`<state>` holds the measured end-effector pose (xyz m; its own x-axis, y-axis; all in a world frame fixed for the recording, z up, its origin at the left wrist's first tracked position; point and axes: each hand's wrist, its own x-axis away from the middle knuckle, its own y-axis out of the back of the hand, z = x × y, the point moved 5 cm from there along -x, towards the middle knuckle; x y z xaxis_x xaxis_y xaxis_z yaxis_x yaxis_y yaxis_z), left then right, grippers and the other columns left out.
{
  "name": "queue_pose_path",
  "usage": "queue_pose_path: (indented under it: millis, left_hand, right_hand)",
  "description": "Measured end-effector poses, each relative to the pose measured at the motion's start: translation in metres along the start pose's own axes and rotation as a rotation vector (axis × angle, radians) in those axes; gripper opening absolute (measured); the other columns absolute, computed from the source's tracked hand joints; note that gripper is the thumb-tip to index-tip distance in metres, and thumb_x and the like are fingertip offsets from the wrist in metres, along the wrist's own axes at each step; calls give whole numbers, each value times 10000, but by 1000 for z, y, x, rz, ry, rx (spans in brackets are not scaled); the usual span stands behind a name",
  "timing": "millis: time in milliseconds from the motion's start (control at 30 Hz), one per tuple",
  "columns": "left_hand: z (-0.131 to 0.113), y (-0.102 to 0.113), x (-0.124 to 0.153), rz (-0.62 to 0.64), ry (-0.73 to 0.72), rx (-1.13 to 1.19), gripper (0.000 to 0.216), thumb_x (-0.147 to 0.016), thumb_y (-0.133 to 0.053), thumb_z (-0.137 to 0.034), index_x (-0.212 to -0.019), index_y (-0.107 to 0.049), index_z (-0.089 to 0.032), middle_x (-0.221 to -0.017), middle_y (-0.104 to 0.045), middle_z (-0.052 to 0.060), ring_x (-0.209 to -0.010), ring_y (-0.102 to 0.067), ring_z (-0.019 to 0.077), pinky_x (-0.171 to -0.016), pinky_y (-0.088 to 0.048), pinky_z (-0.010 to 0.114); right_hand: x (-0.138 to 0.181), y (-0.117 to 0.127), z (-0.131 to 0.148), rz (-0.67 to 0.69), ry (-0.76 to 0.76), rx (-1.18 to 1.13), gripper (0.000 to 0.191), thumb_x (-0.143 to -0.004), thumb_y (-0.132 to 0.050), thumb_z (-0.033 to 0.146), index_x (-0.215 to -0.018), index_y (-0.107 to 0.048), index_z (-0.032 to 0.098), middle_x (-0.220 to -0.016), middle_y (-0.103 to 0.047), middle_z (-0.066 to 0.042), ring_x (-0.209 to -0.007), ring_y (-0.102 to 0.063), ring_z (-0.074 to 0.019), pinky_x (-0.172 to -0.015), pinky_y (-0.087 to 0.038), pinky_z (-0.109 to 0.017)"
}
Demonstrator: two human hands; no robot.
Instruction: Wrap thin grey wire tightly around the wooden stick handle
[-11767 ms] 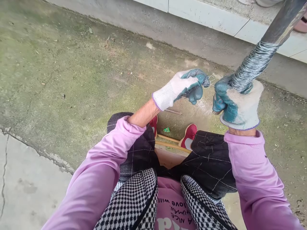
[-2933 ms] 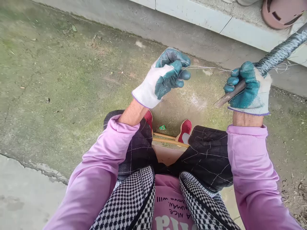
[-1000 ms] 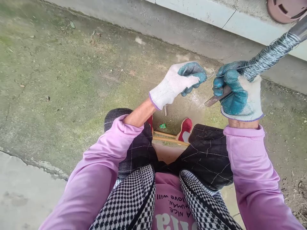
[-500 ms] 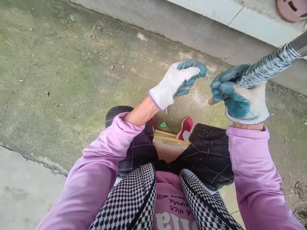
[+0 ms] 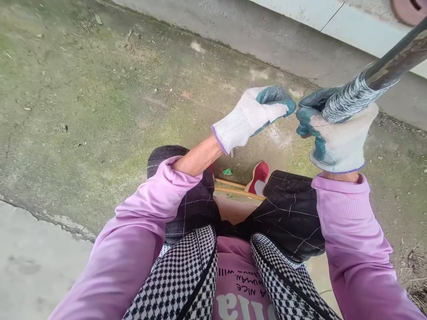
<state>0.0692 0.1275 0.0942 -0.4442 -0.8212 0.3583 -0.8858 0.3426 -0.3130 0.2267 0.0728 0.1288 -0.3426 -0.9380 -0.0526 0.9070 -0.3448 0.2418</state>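
Observation:
My right hand (image 5: 333,129), in a white and teal coated work glove, is closed round a pole (image 5: 396,58) that slants up to the top right. A thick winding of thin silvery wire (image 5: 350,100) wraps the pole just above my fingers. My left hand (image 5: 258,113), gloved alike, is just left of the right, with its fingertips almost meeting those of the right hand. Its fingers are pinched together on thin wire, which they largely hide. The lower end of the pole is hidden by my right hand.
Mossy concrete ground (image 5: 100,102) spreads below, bordered by a low step (image 5: 213,26) at the top. A red shoe (image 5: 258,175), a yellowish bar (image 5: 238,192) and a green scrap (image 5: 227,171) lie between my knees. A pinkish round object (image 5: 408,11) is at the top right.
My left hand has moved right, close to my right hand, and the wire loops at its fingertips no longer show. The pole has tilted more steeply and its lower end has gone out of sight.

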Motion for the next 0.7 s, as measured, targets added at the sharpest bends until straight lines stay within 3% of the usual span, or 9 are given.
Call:
queue_pose_path:
  millis: [267, 367, 467, 567, 700]
  left_hand:
    - [3, 0, -1, 87, -65, -69, 229, -909, -725, 53, -808, -757, -151, -751, -680, -17, -817, -618, 116, -820, -480, 254]
    - [5, 2, -3, 156, -166, -68, 239, -821, -729, 72, -849, -773, -161, -893, -755, -9, -882, -672, 114, -878, -511, 241]
    - [0, 5, -1, 179, -264, -33, 164, -808, -782, -26, -857, -754, -180, -882, -742, -7, -863, -675, 126, -866, -537, 272]
    - [-2, 10, 3, 103, -196, -36, 124, -824, -834, -135, -856, -730, -194, -790, -708, 7, -820, -676, 165, -776, -511, 320]
    - [-3, 13, 6, 64, -64, -8, 167, -820, -883, -228, -860, -721, -219, -721, -684, 21, -750, -670, 187, -674, -450, 333]
  right_hand:
    - [-3, 3, -4, -206, -33, -188, 91, -735, -698, 211, -644, -691, 214, -599, -640, 20, -443, -576, -114, -332, -426, -192]
    - [-2, 4, -12, -196, -69, -241, 88, -703, -689, 191, -637, -640, 222, -608, -650, 25, -451, -584, -109, -358, -456, -192]
    - [-3, 0, -25, -123, -146, -329, 153, -684, -744, 235, -628, -604, 213, -602, -640, 22, -430, -553, -103, -349, -455, -204]
    - [-5, -3, -30, -66, -191, -398, 127, -659, -793, 231, -747, -713, 187, -625, -657, 27, -421, -519, -91, -341, -435, -208]
    - [-7, 0, -19, -85, -116, -381, 267, -658, -831, 214, -921, -787, 200, -706, -714, 34, -451, -524, -93, -371, -416, -215]
